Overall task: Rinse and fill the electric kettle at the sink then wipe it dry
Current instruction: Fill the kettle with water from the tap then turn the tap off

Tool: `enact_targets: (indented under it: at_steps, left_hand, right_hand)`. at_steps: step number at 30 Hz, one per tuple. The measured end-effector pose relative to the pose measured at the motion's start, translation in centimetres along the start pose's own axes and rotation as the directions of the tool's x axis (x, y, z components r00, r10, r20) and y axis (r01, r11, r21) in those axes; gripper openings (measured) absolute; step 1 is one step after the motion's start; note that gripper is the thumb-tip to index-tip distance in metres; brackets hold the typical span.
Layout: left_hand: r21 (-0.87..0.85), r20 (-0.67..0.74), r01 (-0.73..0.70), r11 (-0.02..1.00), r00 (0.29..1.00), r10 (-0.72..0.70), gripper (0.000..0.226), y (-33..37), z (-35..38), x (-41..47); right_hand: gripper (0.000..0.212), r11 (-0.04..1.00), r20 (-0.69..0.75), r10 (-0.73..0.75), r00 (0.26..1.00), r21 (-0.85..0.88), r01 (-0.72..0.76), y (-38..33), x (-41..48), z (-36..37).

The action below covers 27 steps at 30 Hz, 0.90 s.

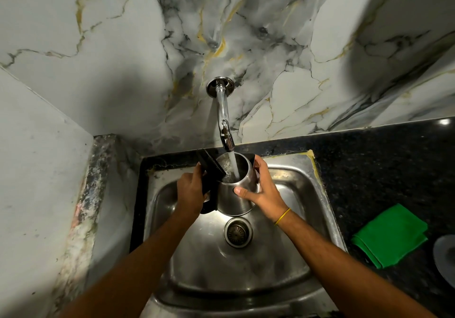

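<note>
A steel electric kettle (pixel 232 198) with a black handle and a raised black lid (pixel 210 166) hangs over the steel sink (pixel 298 187). Water streams from the wall tap (pixel 224 120) straight into the kettle's open mouth. My left hand (pixel 190 194) grips the black handle on the kettle's left side. My right hand (pixel 262 191) wraps the steel body from the right, thumb on the front, fingers near the rim. A yellow band circles my right wrist.
A folded green cloth (pixel 390 235) lies on the black counter (pixel 384 170) right of the sink. A grey round object (pixel 445 256) sits at the right edge. The drain (pixel 238 232) lies below the kettle. Marble walls stand behind and to the left.
</note>
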<state>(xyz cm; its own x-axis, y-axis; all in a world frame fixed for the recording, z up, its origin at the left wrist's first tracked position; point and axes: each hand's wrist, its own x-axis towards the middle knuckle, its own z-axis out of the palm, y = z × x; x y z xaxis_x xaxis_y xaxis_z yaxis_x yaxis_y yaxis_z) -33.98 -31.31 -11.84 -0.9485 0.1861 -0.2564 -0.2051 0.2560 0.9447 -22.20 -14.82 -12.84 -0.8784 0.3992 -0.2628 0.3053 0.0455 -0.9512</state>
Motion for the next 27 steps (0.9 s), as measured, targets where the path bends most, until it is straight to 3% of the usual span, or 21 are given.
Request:
enact_targets:
  at_steps: [9, 16, 21, 25, 27]
  left_hand:
    - [0.022, 0.005, -0.032, 0.999, 0.999, 0.032, 0.059, 0.0, 0.0, -0.2]
    - [-0.011, 0.031, 0.007, 1.0, 0.999, -0.007, 0.074, -0.1, 0.0, -0.2]
    - [0.039, 0.032, -0.014, 0.999, 0.999, 0.013, 0.084, 0.1, -0.2, -0.5]
    - [0.038, 0.034, -0.007, 0.999, 0.999, 0.006, 0.078, 0.6, -0.5, -0.9]
    - [0.149, 0.072, -0.08, 0.986, 0.995, 0.07, 0.058, 0.3, -0.7, -1.0]
  right_hand:
    - [0.1, 0.998, -0.028, -0.057, 0.998, -0.023, 0.057, -0.3, -0.2, -0.6]
    - [0.088, 0.991, -0.082, -0.13, 0.988, -0.046, 0.127, -2.0, 0.0, -0.7]
    - [0.068, 0.97, -0.149, -0.224, 0.963, -0.134, 0.205, -4.4, 1.2, -0.7]
    - [0.052, 0.941, -0.133, -0.305, 0.943, -0.193, 0.277, -6.7, 2.9, -0.9]
    - [0.048, 0.932, -0.107, -0.318, 0.942, -0.216, 0.29, -7.7, 3.7, -0.9]
